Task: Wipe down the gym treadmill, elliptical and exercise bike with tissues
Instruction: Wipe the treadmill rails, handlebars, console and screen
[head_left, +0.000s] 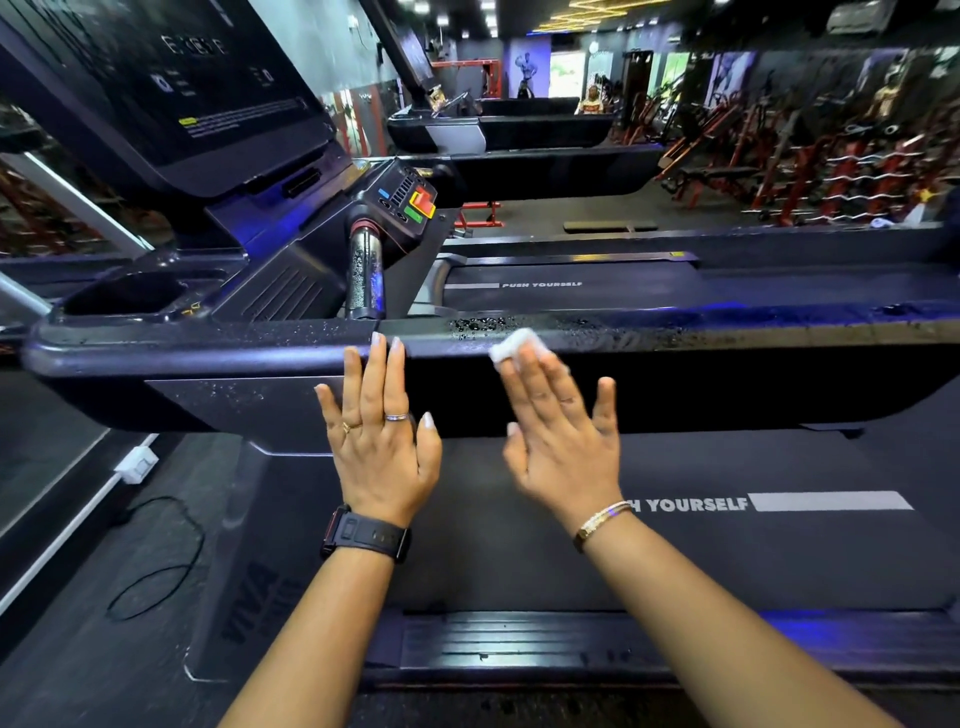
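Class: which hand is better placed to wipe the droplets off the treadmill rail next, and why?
The right hand: its fingers press the tissue beside the droplets; the left hand is bare.

The wet side rail (727, 326) runs open rightward; leftward the console (182, 104) and chrome grip (366, 270) block passage

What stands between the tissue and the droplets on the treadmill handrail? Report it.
Nothing visible. The right hand presses the tissue flat on the handrail, right beside the droplets; the left hand rests further left, clear of them.
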